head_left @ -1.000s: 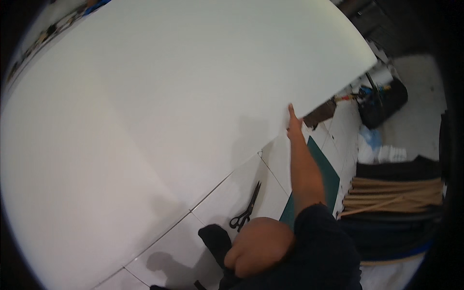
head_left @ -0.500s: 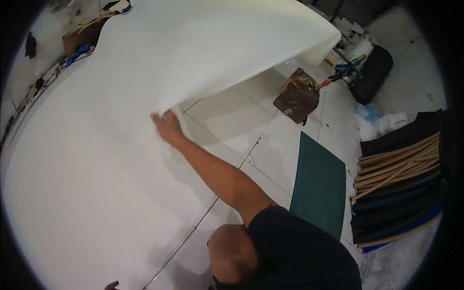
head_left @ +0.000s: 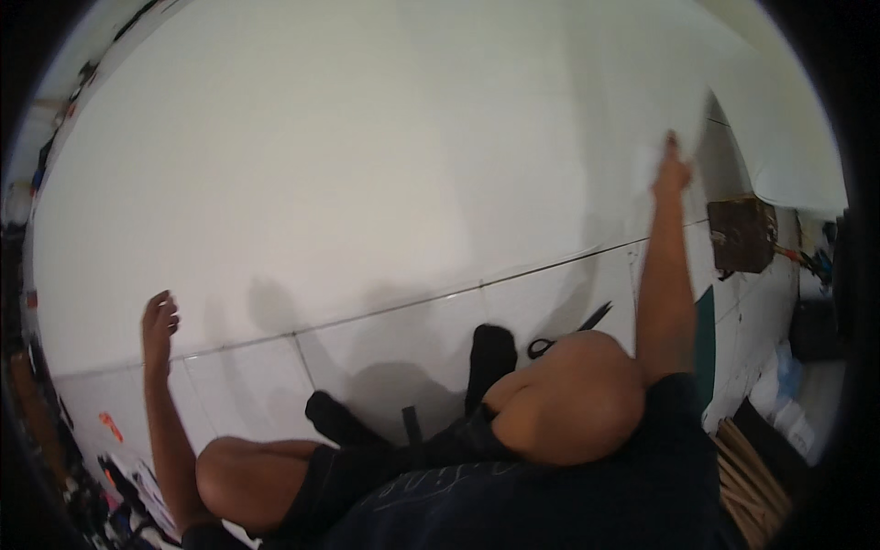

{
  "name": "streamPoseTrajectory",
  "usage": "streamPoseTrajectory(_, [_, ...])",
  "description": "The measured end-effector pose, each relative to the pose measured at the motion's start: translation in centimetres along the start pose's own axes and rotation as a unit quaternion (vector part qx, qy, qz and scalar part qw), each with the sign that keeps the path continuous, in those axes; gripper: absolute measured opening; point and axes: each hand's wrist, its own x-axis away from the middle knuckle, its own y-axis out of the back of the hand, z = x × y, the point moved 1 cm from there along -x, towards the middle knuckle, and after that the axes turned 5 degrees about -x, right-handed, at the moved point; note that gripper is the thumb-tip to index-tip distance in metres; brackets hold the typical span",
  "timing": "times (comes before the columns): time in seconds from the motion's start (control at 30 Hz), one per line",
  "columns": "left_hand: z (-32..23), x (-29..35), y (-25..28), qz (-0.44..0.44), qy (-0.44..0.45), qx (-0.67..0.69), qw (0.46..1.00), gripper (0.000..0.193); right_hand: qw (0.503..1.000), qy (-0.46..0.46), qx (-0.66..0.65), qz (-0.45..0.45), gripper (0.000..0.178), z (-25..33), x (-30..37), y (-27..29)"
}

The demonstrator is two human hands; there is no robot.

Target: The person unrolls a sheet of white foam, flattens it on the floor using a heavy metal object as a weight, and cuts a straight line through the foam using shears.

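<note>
A broad white sheet [head_left: 367, 165] lies spread over the tiled floor. At its right side, my right hand [head_left: 674, 172] is closed on the sheet near where it lifts into a fold; the fingertips are slightly blurred. My left hand [head_left: 159, 328] hovers by the sheet's near left edge, fingers loosely bent and apart, holding nothing. Black-handled scissors [head_left: 543, 346] rest on the tiles beside my foot, partly behind my knee.
A brown block [head_left: 742, 234] stands on the floor at the right, against the raised sheet. A green mat [head_left: 705, 344] shows behind my right arm. Brown rolls [head_left: 752, 472] lie at lower right. Clutter, including an orange item [head_left: 110, 426], is at lower left.
My view has turned left and back toward my legs. The sheet's raised part now appears at far right. My left hand has come fully into view, and the scissors now show.
</note>
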Motion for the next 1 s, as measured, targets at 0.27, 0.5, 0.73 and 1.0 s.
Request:
streamPoseTrajectory(0.27, [19.1,3.5,-7.3,-0.074,0.321,0.230,0.916,0.036,0.988,-0.010,0.134,0.070,0.102,-11.3,6.5,3.8])
streamPoseTrajectory(0.5, [17.1,4.2,-10.2,-0.155,0.245,0.390,0.874,0.044,0.835,-0.377,-0.085,0.391,0.078,-16.0,20.6,7.4])
streamPoseTrajectory(0.73, [13.9,5.3,-11.1,-0.216,0.257,0.428,0.839,0.064,0.812,-0.496,-0.209,0.225,0.076,-16.2,15.6,4.8])
streamPoseTrajectory(1.0, [7.5,3.0,-6.5,-0.265,0.163,0.502,0.807,0.075,0.807,-0.404,-0.266,0.338,0.049,-12.5,15.1,5.2])
